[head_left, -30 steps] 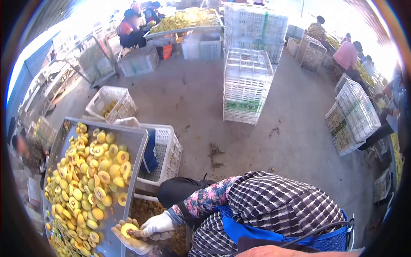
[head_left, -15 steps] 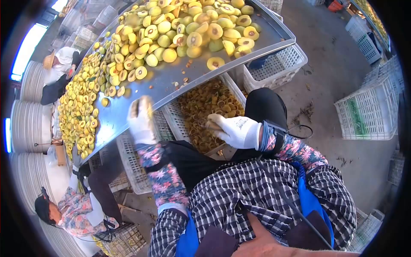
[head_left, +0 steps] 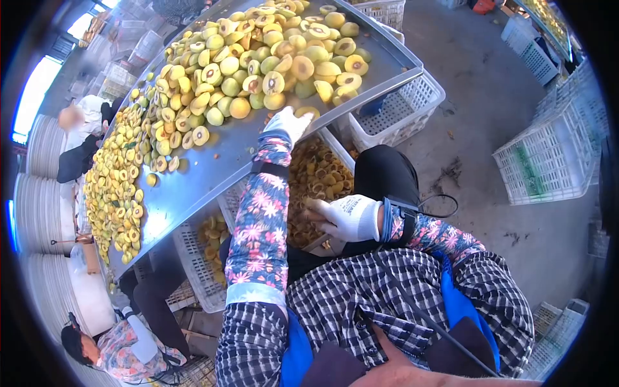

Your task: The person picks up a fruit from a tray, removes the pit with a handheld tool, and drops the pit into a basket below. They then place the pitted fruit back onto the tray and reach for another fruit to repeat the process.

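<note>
My left hand (head_left: 287, 124), in a white glove, is stretched over the metal table (head_left: 225, 155) near its front edge. Its fingertips meet a yellow fruit half (head_left: 307, 113); blur hides whether they grip it. My right hand (head_left: 348, 217), gloved too, is closed with fingers pinched around something I cannot make out, above a white crate of cut fruit pieces (head_left: 322, 171). Beyond my left hand a large pile of halved yellow-green fruit (head_left: 225, 68) covers the table, some halves showing brown centres.
An open white crate (head_left: 403, 116) stands under the table's right corner. Another crate (head_left: 203, 258) sits left of my knees. Two people (head_left: 138, 342) (head_left: 84, 132) are along the left side. Stacked crates (head_left: 548, 155) stand on the right.
My left hand has moved right and away from me, from the table edge to the fruit half. My right hand stays over the crate, still closed. The view has shifted slightly.
</note>
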Action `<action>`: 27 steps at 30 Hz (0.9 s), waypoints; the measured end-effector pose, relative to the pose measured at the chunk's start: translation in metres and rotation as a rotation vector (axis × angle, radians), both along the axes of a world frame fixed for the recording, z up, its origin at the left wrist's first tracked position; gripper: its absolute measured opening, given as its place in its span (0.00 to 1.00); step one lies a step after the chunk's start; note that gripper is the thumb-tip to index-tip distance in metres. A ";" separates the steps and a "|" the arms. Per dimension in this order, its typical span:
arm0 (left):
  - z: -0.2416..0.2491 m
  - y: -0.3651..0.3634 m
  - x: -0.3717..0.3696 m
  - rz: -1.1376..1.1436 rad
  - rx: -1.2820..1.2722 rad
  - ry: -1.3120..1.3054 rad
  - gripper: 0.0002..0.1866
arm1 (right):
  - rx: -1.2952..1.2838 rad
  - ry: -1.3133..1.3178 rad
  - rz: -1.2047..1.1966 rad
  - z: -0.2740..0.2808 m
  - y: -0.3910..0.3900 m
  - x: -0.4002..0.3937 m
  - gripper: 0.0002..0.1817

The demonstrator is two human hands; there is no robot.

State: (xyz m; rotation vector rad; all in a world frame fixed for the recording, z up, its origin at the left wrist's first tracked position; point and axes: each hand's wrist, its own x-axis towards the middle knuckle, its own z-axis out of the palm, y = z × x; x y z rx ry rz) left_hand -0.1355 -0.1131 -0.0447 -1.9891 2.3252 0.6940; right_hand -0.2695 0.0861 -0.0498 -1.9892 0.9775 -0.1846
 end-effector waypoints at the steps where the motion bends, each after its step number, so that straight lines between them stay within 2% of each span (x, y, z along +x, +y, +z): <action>1: -0.004 -0.004 -0.004 0.044 -0.007 0.050 0.37 | -0.005 -0.039 -0.024 0.000 0.001 -0.002 0.25; 2: -0.009 -0.005 -0.003 0.041 -0.012 0.054 0.37 | -0.010 -0.079 -0.050 0.000 0.002 -0.003 0.23; 4: -0.022 -0.004 0.002 0.063 -0.210 0.285 0.29 | -0.010 -0.096 -0.063 0.002 0.002 -0.006 0.22; 5: -0.018 -0.002 0.004 0.138 -0.164 0.403 0.25 | 0.001 -0.131 -0.056 0.008 0.002 -0.008 0.22; 6: -0.017 0.004 0.005 0.237 -0.193 0.841 0.19 | 0.010 -0.166 -0.047 0.015 0.001 -0.010 0.22; 8: -0.002 0.019 0.022 0.496 0.014 1.581 0.16 | 0.007 -0.208 -0.052 0.026 -0.002 -0.014 0.22; 10: -0.003 0.033 0.055 0.388 0.159 2.112 0.12 | -0.032 -0.455 -0.172 0.028 -0.005 -0.014 0.22; 11: 0.011 0.051 0.060 0.317 0.240 2.240 0.11 | -0.074 -0.463 -0.210 0.033 -0.008 -0.013 0.22; 15: 0.030 0.103 0.064 0.359 0.046 2.335 0.11 | -0.243 -0.493 -0.320 0.040 -0.025 0.002 0.22; 18: 0.025 0.124 0.064 0.450 0.008 2.317 0.10 | -0.543 -0.423 -0.350 0.046 -0.033 0.020 0.23; 20: 0.023 0.132 0.060 0.509 0.073 2.268 0.16 | -0.609 -0.374 -0.342 0.046 -0.037 0.031 0.22; 21: 0.024 0.131 0.057 0.570 0.027 2.216 0.21 | -0.681 -0.332 -0.345 0.045 -0.038 0.036 0.22; 22: 0.024 0.132 0.056 0.575 0.024 2.224 0.21 | -0.679 -0.326 -0.337 0.043 -0.037 0.040 0.22; 25: 0.033 0.135 0.052 0.696 0.018 2.188 0.22 | -0.631 -0.056 -0.292 0.039 -0.033 0.044 0.20; 27: 0.031 0.137 0.054 0.711 0.030 2.138 0.23 | -0.621 -0.038 -0.276 0.036 -0.033 0.044 0.20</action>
